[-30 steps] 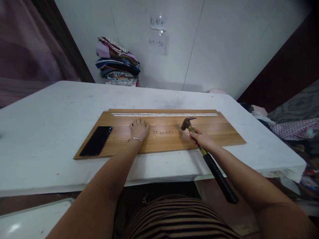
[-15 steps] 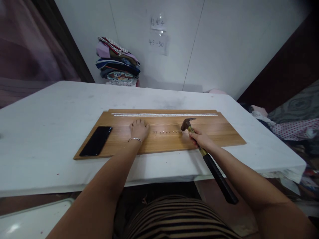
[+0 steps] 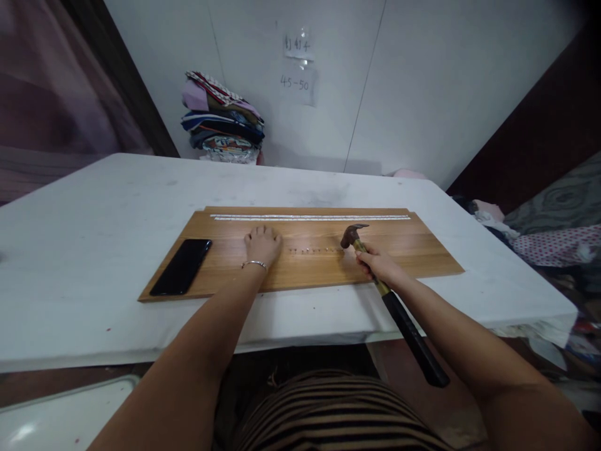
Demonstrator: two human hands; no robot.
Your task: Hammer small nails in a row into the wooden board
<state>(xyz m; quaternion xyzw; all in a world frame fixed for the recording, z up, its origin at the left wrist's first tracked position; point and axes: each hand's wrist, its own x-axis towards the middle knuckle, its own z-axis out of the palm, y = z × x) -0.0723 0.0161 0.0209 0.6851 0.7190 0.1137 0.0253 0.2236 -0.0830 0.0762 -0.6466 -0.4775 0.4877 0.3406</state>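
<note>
My right hand (image 3: 374, 260) is closed around the upper shaft of a claw hammer (image 3: 407, 329), close below its head. The rusty hammer head is by the right end of a row of several small nails (image 3: 314, 250) standing in a wooden board (image 3: 310, 275). Whether it touches the last nail cannot be made out. Left of the row, my left hand (image 3: 263, 245) rests palm down on the board with its fingers apart and a bracelet on the wrist. It holds nothing that I can see.
A black phone (image 3: 182, 266) lies on the board's left end. White strips with small marks (image 3: 310, 217) run along its far edge. The board lies on a white-covered table (image 3: 94, 250). Folded clothes (image 3: 223, 119) are stacked at the back, below and left of paper notes (image 3: 298, 84) on the wall.
</note>
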